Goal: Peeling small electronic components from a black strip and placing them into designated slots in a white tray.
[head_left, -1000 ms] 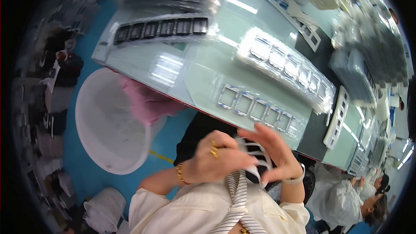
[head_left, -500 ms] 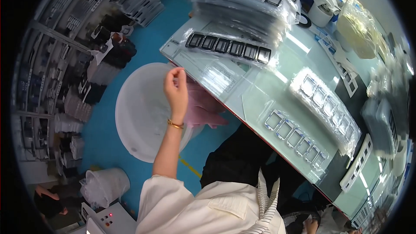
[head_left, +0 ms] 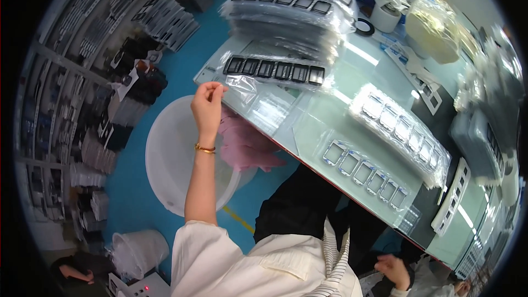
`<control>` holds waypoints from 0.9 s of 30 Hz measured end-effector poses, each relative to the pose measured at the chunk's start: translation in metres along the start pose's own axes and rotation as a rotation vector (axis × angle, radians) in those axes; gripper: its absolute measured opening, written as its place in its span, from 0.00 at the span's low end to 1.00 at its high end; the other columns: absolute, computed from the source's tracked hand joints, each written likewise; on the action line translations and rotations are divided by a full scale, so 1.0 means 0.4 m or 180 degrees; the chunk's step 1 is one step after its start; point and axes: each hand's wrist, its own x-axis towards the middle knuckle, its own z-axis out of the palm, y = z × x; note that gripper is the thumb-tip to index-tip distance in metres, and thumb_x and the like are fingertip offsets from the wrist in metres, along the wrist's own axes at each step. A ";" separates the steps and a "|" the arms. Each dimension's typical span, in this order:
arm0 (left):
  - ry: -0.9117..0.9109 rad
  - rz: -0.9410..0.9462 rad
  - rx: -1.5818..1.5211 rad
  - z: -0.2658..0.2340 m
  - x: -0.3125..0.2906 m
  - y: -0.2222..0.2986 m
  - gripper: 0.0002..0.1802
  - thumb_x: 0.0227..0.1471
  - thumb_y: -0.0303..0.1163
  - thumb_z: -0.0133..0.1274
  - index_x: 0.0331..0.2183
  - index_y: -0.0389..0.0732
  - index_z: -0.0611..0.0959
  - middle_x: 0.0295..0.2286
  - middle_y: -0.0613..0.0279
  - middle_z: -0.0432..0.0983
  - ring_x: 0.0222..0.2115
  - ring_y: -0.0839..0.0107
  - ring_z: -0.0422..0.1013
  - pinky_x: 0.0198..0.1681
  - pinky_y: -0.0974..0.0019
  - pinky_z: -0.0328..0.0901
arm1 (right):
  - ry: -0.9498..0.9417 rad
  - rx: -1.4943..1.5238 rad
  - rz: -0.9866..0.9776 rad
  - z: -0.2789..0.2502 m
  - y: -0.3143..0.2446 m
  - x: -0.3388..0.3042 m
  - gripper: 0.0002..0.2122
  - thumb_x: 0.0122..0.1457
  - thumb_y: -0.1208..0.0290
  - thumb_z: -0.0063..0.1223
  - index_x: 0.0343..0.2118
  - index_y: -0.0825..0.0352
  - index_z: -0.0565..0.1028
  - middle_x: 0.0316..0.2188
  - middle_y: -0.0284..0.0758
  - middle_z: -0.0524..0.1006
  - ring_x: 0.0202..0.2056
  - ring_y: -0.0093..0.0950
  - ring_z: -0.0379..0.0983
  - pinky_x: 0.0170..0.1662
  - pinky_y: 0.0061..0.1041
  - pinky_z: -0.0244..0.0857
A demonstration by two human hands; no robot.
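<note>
One left hand (head_left: 208,109) at the worktop (head_left: 308,113) edge, upper left, fingertips together beside clear film (head_left: 242,87)!
Can't tell if they grip it; a loose film could catch on the black frames (head_left: 275,70) above or slip past the pink cloth (head_left: 247,146) below; right hand (head_left: 392,270), lower right, fingers unclear.

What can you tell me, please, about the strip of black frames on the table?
The strip has six black rectangular frames in a row, in shiny, plastic-looking clear wrapping. It lies flat on the table, near the tall wrapped stack. The left hand is near its left end, apparently not touching it.
</note>
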 end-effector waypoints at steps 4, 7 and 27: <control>-0.0233 0.0353 -0.0225 0.052 -0.028 0.191 0.04 0.61 0.22 0.60 0.38 0.33 0.81 0.33 0.61 0.85 0.32 0.81 0.76 0.39 0.76 0.70 | 0.0449 -0.0654 -0.1352 -0.078 -0.513 -0.020 0.07 0.54 0.77 0.68 0.37 0.69 0.84 0.26 0.38 0.80 0.25 0.30 0.78 0.31 0.27 0.70; -0.0450 0.0698 -0.0029 0.070 -0.091 0.316 0.05 0.57 0.22 0.63 0.37 0.34 0.84 0.32 0.63 0.86 0.31 0.78 0.78 0.39 0.72 0.71 | 0.1240 -0.1212 -0.2722 -0.103 -0.734 0.065 0.08 0.52 0.84 0.64 0.35 0.68 0.81 0.29 0.39 0.79 0.35 0.40 0.77 0.40 0.33 0.69; -0.2079 0.1506 0.0670 0.236 -0.301 0.232 0.14 0.59 0.27 0.58 0.47 0.41 0.88 0.53 0.57 0.80 0.57 0.55 0.71 0.61 0.53 0.62 | 0.2422 -0.1651 -0.3951 -0.234 -0.980 0.073 0.10 0.43 0.85 0.58 0.30 0.64 0.78 0.51 0.41 0.81 0.62 0.47 0.70 0.62 0.47 0.63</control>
